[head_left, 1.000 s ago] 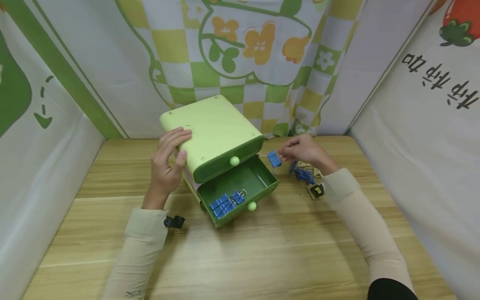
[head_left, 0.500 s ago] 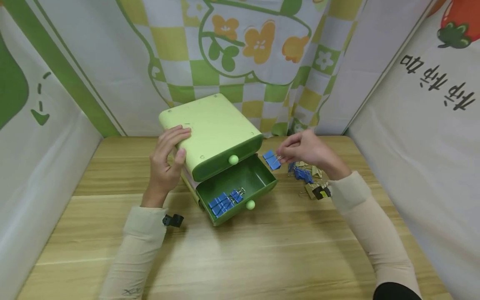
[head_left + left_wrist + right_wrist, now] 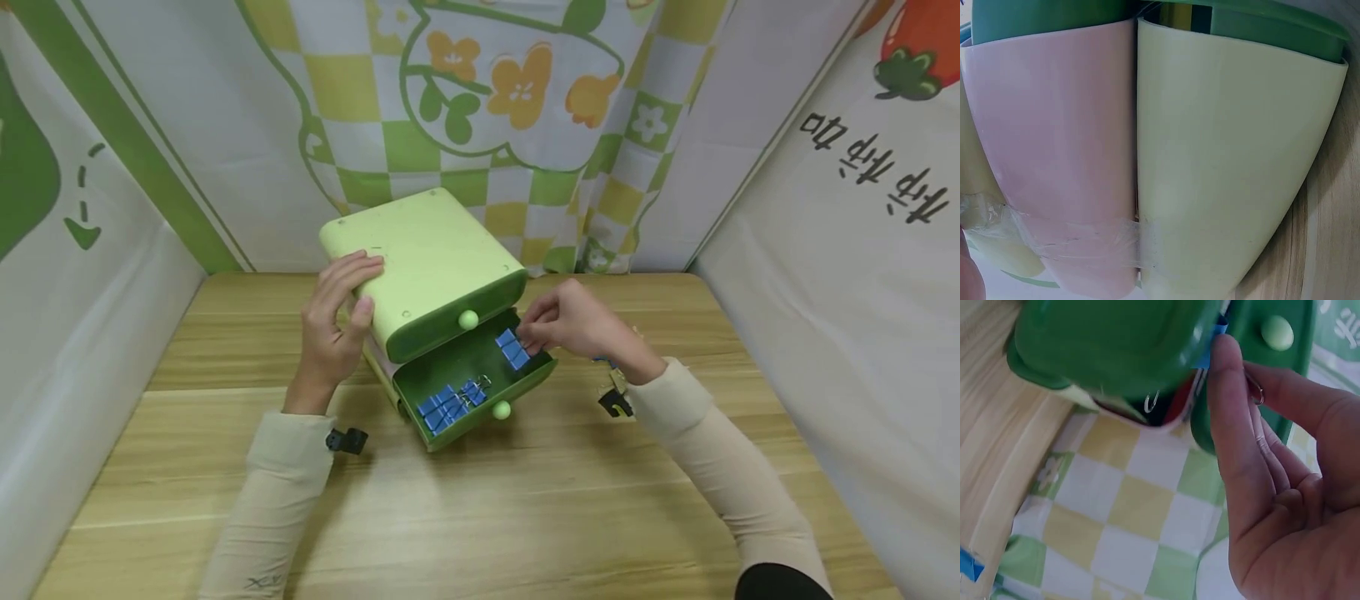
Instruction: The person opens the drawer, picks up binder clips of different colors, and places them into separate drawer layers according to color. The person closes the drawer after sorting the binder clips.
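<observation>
A stacked drawer box [image 3: 435, 250] with a pale green top stands on the table, turned at an angle. Its lower green drawer [image 3: 534, 377] is pulled out, and several blue binder clips [image 3: 444, 408] lie in its left part. My left hand [image 3: 333, 325] rests on the box's left edge, fingers on the top and thumb by the side. Over the drawer's right end, my right hand [image 3: 577, 321] pinches another blue binder clip [image 3: 513, 350] by its wire handles. In the right wrist view, the held clip's blue body [image 3: 1219, 329] shows just past the fingertips.
Gold and blue binder clips [image 3: 617, 379] lie on the table [image 3: 570, 508] right of the box, mostly hidden by my right forearm. The upper drawer's knob [image 3: 468, 320] juts out above the open drawer. A checked curtain [image 3: 506, 221] hangs behind.
My right hand has carried the blue binder clip leftward and toward me, from beside the box to over the open drawer. My left hand has stayed on the box.
</observation>
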Motion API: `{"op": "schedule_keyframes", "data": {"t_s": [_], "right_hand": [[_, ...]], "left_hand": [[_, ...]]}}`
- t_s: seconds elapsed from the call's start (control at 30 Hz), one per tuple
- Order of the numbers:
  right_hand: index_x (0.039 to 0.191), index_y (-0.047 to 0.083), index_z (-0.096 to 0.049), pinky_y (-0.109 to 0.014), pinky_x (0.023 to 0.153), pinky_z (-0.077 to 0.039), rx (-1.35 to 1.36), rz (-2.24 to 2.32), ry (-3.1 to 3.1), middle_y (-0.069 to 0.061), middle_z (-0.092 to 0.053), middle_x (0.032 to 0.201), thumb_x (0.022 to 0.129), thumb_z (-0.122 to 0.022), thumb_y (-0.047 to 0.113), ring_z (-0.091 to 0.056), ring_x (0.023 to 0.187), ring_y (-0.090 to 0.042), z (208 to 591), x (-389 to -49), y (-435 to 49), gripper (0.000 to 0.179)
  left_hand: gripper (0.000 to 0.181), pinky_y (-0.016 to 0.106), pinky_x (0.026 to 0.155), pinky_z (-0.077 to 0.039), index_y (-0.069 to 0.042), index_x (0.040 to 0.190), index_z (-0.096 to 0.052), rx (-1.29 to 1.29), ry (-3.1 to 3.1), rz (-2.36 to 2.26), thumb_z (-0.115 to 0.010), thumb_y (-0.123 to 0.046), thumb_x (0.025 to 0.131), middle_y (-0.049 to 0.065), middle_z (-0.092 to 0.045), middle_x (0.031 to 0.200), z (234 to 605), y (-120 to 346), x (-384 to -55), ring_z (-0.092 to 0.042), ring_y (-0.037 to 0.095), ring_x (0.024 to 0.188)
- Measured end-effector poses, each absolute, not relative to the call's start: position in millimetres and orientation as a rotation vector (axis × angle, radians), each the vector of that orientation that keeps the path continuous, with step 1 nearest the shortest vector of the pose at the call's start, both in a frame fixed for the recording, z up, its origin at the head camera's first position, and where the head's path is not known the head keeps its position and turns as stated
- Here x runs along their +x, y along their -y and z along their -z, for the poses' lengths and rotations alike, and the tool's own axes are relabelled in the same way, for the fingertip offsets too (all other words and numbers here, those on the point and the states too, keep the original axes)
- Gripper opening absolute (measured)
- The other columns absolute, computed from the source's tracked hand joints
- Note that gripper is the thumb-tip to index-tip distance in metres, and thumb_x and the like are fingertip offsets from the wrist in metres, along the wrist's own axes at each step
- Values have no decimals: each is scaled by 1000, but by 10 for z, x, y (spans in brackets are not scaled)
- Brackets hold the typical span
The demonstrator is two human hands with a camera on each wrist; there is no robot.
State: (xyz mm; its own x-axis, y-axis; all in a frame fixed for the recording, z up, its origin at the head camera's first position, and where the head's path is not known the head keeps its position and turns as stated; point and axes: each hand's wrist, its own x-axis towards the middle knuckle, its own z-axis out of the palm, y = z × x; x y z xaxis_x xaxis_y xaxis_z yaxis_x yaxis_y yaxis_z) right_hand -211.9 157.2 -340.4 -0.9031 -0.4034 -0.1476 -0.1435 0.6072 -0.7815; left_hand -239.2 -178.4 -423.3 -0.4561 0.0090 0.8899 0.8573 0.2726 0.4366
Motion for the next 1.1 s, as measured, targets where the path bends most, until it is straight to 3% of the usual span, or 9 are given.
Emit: {"op": "schedule_keyframes", "data": {"t_s": [0.2, 0.57, 0.83, 1.1], "right_hand": [[96, 3, -80, -30, 66, -66, -544, 1016, -2605, -9, -81, 87, 96, -69, 3, -78, 73, -19, 3542, -2087, -1374, 11], [94, 6, -78, -26, 68, -64, -647, 885, -2568, -4, -81, 86, 98, -70, 5, -76, 73, -11, 3671, -2045, -1163, 9], [96, 3, -77, -27, 70, -65, -622, 887, -2497, -7, -80, 88, 99, -67, 3, -77, 75, -14, 3682, -2068, -1113, 10], [101, 7, -82, -26, 68, -61, -650, 834, -2503, -3, -81, 87, 99, -72, 21, -74, 77, -12, 3615, -2129, -1265, 18]], "left_hand": [[44, 50, 127, -38, 4, 120, -74, -797, 1711, 1286, -55, -28, 96, 24, -74, 127, 4251, 1785, -2393, -60, 36, 136], [45, 48, 127, -39, 3, 121, -74, -790, 1726, 1294, -55, -28, 96, 23, -73, 129, 4261, 1796, -2379, -59, 34, 138], [47, 51, 127, -38, 2, 123, -75, -801, 1716, 1289, -53, -33, 99, 21, -74, 129, 4235, 1801, -2392, -60, 35, 137], [45, 51, 127, -38, 3, 121, -75, -811, 1709, 1291, -54, -30, 98, 22, -74, 129, 4232, 1791, -2401, -60, 36, 137]]}}
